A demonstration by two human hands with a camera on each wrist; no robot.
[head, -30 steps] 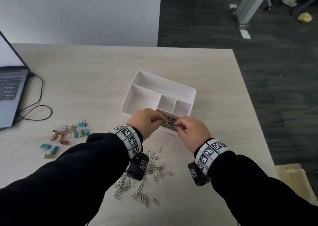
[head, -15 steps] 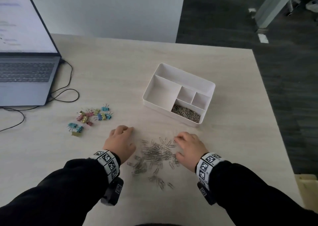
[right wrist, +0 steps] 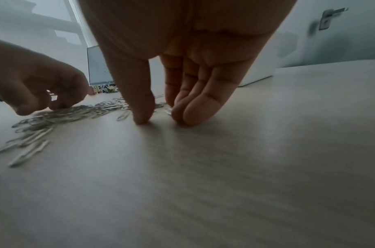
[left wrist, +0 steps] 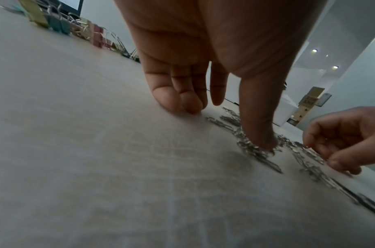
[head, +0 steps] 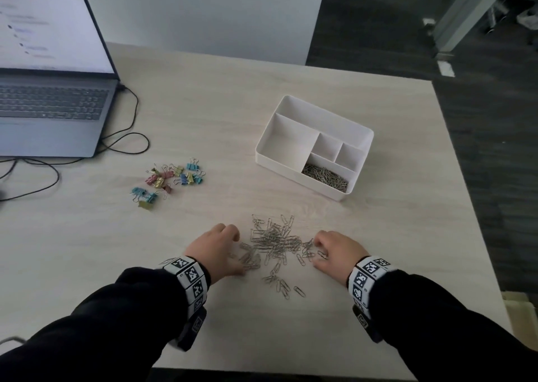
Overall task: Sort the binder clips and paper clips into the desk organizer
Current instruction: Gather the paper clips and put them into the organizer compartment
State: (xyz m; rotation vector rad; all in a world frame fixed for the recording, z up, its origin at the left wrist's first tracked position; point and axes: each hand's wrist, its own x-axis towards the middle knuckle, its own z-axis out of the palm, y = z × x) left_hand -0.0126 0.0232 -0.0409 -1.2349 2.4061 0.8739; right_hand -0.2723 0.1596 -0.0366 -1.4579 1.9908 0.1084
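Head view: left hand (head: 217, 249) and right hand (head: 337, 252) flank the loose pile of silver wire paper clips (head: 275, 243) on the pale wooden table (head: 378, 236), fingertips hidden under knuckles. More clips fill the near compartment of the white plastic desk organizer (head: 294, 108); coloured metal binder clips (head: 168, 179) lie left.
Left wrist view: fingers (left wrist: 167, 99) fairly straight, tips on table, thumb on clips, gripping nothing.
Right wrist view: fingers (right wrist: 195, 110) likewise extended, touching table; organizer mostly hidden.

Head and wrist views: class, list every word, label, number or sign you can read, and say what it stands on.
None can be read.
Laptop screen: lines of text, too blurred to read.
Wristbands: black-and-white square code markers, no words.
Cardboard box: dark print, too small and blurred to read.
Desk organizer: no label visible.
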